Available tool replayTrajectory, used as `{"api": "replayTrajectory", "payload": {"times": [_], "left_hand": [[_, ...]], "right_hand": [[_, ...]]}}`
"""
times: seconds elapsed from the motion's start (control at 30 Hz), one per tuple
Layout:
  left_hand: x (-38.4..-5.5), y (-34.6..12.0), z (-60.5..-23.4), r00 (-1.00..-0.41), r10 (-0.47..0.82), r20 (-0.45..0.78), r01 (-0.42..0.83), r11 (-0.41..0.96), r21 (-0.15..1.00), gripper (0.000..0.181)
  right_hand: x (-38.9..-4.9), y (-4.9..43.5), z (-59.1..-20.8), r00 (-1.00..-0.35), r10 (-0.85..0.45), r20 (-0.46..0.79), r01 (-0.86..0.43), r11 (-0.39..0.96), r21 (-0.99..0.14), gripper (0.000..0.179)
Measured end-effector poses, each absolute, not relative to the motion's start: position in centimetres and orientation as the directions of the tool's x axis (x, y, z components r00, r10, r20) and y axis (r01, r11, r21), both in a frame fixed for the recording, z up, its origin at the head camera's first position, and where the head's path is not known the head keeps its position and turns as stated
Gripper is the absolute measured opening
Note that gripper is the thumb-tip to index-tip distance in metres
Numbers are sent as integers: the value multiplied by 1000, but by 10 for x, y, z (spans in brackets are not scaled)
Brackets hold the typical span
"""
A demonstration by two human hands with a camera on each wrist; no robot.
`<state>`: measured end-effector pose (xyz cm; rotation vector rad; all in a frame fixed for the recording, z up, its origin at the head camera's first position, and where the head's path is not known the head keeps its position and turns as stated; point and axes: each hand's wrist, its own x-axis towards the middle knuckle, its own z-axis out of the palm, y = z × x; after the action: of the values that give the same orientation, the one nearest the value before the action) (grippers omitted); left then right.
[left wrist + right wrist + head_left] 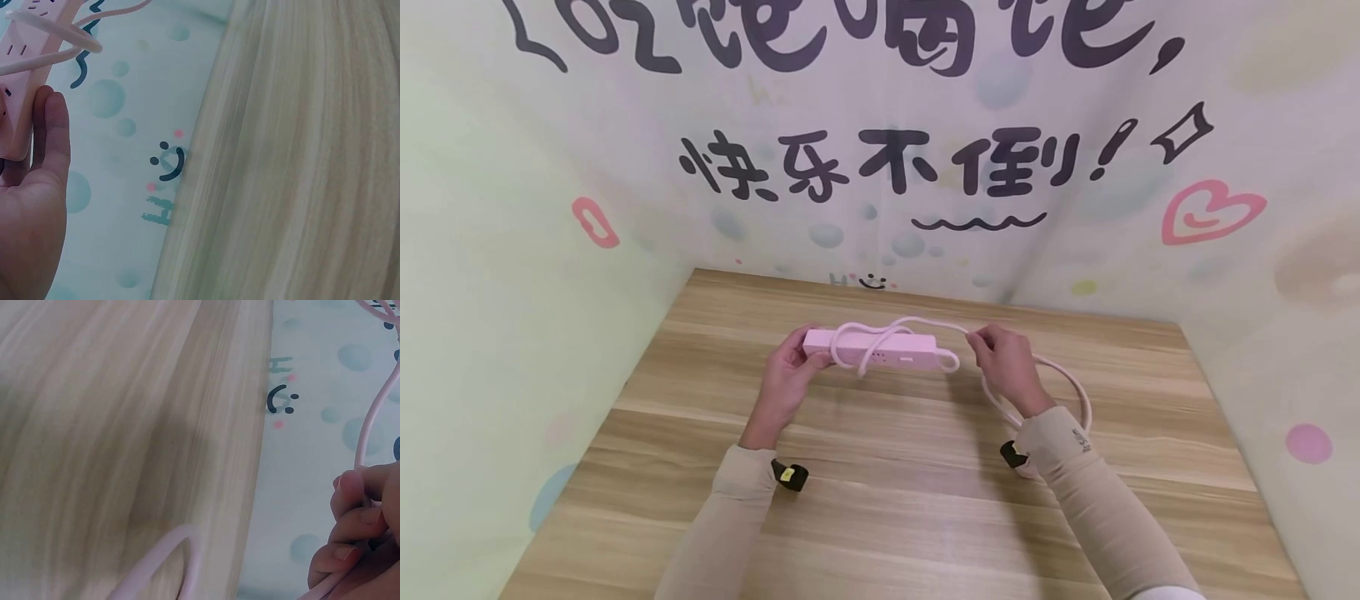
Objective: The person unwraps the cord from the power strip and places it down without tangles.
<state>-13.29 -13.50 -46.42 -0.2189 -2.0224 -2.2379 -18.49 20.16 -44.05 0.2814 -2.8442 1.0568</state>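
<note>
Pink power strip: The power strip (pixel 891 350) is held up over the far part of the bench (pixel 910 450), near the back wall (pixel 820 258).
Which way it points: Its long side runs left to right across the person's view. The right end dips a tiny bit lower than the left. The side with the plug holes looks toward the person.
Cord end: The pink cord (pixel 366 425) comes out of the strip's right end and bends back in a small loop.
Cord on the strip: The cord goes around the middle of the strip and crosses over itself there.
Left hand: One of the two hands, the left hand (pixel 786 379), holds the strip's left end. The thumb is on the front and the fingers are behind.
Right hand: The right hand (pixel 1009 362) is off to the right, apart from the strip. Its fingers are bent and pinch the cord.
Loose cord: Past the right hand, the cord makes a big round loop beside the right wrist.
Sleeves: Both arms wear tan sleeves (pixel 722 517).
Wall: Big dark writing (pixel 880 162) and a red heart (pixel 1213 212) are on it.
</note>
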Motion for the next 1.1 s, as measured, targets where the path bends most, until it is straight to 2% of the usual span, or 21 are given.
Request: {"api": "replayTrajectory", "payload": {"times": [0.17, 0.83, 1.1], "left_hand": [[-134, -136, -464, -983, -2, 185, 183, -165, 969, 36], [-136, -146, -462, -982, -137, 130, 171, -343, 924, 32], [-136, -142, -464, -983, -128, 135, 168, -302, 938, 34]], "right_hand": [[-183, 207, -447, -986, -146, 80, -163, 756, -634, 31], [-171, 228, -479, -968, -250, 34, -229, 817, -529, 22], [-168, 229, -483, -956, -292, 19, -258, 811, -525, 20]]}}
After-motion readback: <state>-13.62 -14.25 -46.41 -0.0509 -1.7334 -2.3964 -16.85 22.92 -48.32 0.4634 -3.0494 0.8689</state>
